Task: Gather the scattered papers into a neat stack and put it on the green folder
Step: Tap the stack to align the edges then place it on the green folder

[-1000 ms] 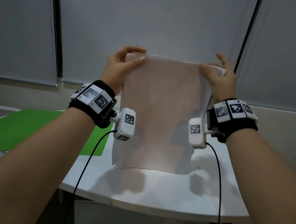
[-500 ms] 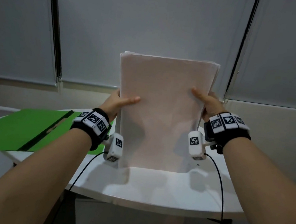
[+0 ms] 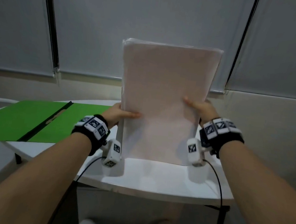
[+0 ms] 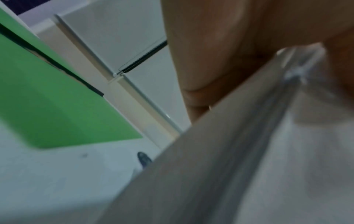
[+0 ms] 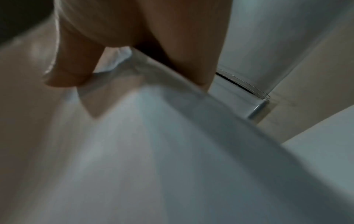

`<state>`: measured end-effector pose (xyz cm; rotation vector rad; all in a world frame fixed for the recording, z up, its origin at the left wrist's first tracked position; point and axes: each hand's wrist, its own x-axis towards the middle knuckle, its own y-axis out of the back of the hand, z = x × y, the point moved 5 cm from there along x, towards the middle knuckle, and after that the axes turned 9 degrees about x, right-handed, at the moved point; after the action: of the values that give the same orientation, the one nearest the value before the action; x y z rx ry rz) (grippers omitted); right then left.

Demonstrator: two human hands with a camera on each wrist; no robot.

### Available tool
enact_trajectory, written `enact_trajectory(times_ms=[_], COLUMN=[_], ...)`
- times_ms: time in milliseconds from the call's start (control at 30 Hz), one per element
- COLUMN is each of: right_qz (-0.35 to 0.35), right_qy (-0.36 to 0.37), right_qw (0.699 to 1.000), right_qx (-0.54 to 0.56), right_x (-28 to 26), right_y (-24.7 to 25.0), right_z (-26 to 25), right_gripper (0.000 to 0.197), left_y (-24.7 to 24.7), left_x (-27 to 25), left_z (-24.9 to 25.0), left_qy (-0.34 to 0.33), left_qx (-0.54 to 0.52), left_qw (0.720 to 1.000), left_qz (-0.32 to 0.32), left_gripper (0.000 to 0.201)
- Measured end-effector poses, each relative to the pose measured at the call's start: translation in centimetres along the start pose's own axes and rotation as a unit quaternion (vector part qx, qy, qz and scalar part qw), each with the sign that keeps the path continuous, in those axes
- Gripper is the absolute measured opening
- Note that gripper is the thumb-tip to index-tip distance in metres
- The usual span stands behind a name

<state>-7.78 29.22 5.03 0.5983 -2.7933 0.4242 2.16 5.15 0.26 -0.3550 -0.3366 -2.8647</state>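
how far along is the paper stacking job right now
Done: the papers are gathered into one paper stack with fairly even top edges. In hand: the left hand and right hand grip its sides, holding it upright with its bottom edge at the white table, as if for squaring. Left: laying it on the open green folder, which lies bare to the left.

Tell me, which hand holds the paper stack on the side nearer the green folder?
The left hand: it grips the stack on the edge facing the green folder; the right hand holds the far edge.
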Motion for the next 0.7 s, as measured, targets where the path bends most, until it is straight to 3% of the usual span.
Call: enact_trajectory(times_ms=[67, 133, 200, 267, 433, 600, 667, 700], right_qz=[0.023, 0.054, 0.066, 0.051, 0.018, -0.022, -0.043, -0.050], right_qy=[0.010, 0.045, 0.084, 0.109, 0.095, 0.060, 0.016, 0.005], right_qw=[0.999, 0.997, 0.994, 0.991, 0.975, 0.998, 0.999, 0.999], right_qx=[-0.025, -0.024, -0.030, -0.059, -0.198, 0.018, 0.014, -0.007], right_x=[-0.8, -1.4, -1.7, -1.5, -0.6, -0.5, -1.0, -1.4], right_y=[0.3, -0.1, -0.6, -0.7, -0.9, -0.9, -0.9, -1.0], right_z=[1.5, 0.6, -1.5, -3.8, -6.3, -4.8, -3.0, -2.1], right_gripper=[0.036, 0.033, 0.028, 0.036, 0.047, 0.073, 0.065, 0.051], left_y=[-0.4, -0.8, -0.8, -0.4, 1.2, 1.7, 1.8, 1.7], left_x=[-0.2, -0.2, 0.1, 0.6, 1.4, 1.1, 0.8, 0.6], left_z=[-1.0, -0.1, 1.7, 3.5, 6.5, 6.8, 6.7, 6.7], left_qy=[-0.013, -0.038, -0.055, -0.063, -0.081, -0.113, -0.128, -0.134], left_qx=[-0.006, -0.025, -0.021, -0.023, -0.069, -0.101, -0.107, -0.107], left_qw=[0.997, 0.993, 0.993, 0.995, 0.991, 0.980, 0.974, 0.971], left_qz=[0.075, 0.110, 0.101, 0.078, 0.075, 0.128, 0.153, 0.167], left_gripper=[0.055, 0.047, 0.045, 0.036, 0.034, 0.041, 0.040, 0.039])
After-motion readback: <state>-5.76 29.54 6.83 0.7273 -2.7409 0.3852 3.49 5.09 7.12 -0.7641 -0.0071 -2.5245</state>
